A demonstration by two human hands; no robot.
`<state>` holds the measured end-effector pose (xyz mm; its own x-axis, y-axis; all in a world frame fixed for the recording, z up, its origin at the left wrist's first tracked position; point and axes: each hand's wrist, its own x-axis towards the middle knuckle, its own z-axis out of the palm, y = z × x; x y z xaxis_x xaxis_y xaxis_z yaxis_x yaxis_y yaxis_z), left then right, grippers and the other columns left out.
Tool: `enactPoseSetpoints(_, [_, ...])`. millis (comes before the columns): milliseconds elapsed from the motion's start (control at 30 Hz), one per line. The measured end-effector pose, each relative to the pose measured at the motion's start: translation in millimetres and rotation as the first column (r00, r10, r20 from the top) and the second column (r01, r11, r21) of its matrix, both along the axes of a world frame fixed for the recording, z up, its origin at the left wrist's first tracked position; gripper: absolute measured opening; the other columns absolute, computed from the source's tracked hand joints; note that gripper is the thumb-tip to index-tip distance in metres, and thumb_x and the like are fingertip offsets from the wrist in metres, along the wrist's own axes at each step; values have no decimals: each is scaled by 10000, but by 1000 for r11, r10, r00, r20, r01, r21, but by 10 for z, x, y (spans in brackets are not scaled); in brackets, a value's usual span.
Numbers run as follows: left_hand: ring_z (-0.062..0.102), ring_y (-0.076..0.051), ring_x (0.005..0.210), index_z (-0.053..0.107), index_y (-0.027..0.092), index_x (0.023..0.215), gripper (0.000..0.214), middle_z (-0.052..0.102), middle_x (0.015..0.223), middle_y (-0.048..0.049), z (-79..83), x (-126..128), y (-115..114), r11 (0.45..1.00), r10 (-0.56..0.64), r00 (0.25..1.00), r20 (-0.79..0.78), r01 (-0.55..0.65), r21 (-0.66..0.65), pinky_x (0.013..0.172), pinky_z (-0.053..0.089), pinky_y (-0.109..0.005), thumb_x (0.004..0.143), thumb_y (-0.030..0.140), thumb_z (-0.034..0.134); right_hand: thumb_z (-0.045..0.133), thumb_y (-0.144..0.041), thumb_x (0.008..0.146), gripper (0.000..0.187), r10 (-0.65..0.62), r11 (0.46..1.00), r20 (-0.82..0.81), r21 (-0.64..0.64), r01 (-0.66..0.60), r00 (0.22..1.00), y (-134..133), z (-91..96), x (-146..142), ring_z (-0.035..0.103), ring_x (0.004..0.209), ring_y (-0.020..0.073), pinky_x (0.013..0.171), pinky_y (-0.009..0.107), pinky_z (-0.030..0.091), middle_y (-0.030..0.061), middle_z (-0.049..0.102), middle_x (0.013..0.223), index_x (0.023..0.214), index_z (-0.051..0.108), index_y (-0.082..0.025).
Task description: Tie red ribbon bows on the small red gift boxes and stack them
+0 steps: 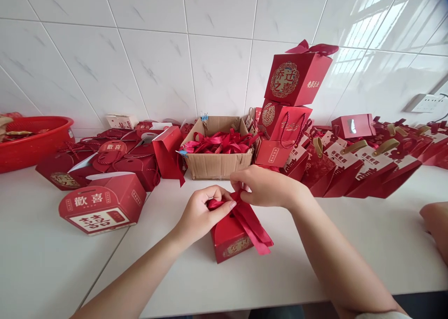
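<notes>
Left hand (201,208) and right hand (261,186) both pinching glossy red satin ribbon (250,222) atop small red card box (226,240), near side of brown cardboard carton (219,166). Ribbon likely limp, slippery; box probably light, crushable: hold lower edges.

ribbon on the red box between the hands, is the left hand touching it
Touching: the head view shows the ribbon pinched in the left hand.

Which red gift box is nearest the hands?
The red cardboard box beneath the left hand and right hand, its glossy red ribbon held by both; the other red boxes stand farther back or aside.
</notes>
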<state>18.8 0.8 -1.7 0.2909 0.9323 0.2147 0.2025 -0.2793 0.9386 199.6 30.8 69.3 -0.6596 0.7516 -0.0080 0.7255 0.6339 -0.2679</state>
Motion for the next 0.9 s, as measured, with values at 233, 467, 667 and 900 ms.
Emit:
enactPoseSetpoints(233, [556,-163,747,214,210,576,446,624,771,-39,-8,28,9,998,13,1000,15,-14,64,649,397,-273,814,264,587,507,-100,743,104,-17,999,-46,34,18,999,58,-71,-14,513,650,116,514,211,311,8,620,763,792,532,-189])
enactPoseSetpoints(467, [612,-196,833,196,213,563,468,560,665,-24,-90,63,-18,974,95,995,-1,-93,207,703,444,-273,777,202,612,509,-68,756,226,79,997,-50,-10,-80,996,104,-51,31,589,772,153,596,227,383,31,683,874,891,638,-195])
enactPoseSetpoints(667, [587,-188,754,163,218,580,488,481,591,-8,-87,69,-28,968,69,997,-22,-61,244,660,438,-276,752,187,618,490,-13,754,300,198,971,-128,-112,-212,972,186,-72,89,620,797,155,662,243,442,23,705,904,904,668,-203])
enactPoseSetpoints(900, [594,-192,786,159,218,581,498,478,625,-13,-74,68,-24,979,56,998,-35,-48,197,647,444,-270,727,190,634,485,13,751,351,270,940,-215,-154,-306,939,300,-139,121,632,851,150,716,249,463,21,709,956,968,669,-192])
